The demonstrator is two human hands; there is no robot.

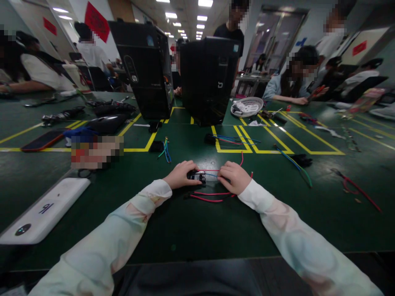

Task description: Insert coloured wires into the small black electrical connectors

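Near the table's middle, my left hand (181,174) is closed around a small black slotted part (200,177), thumb on its near side. Its exact kind is too small to make out. A red wire (209,170) and a blue wire (211,175) run from that part toward my right hand (235,177). The fingers of this hand are pinched on the wires; their tips are partly hidden. Loose red wires (207,200) lie on the table just below both hands, and another red wire end (242,158) rises behind my right hand.
Two black computer towers (148,70) (208,78) stand ahead on the green table (203,242). Wire bundles (166,150) (294,164) lie on either side. A white basket (247,107) is at the back right, a white device (46,211) at left. Several people sit or stand beyond.
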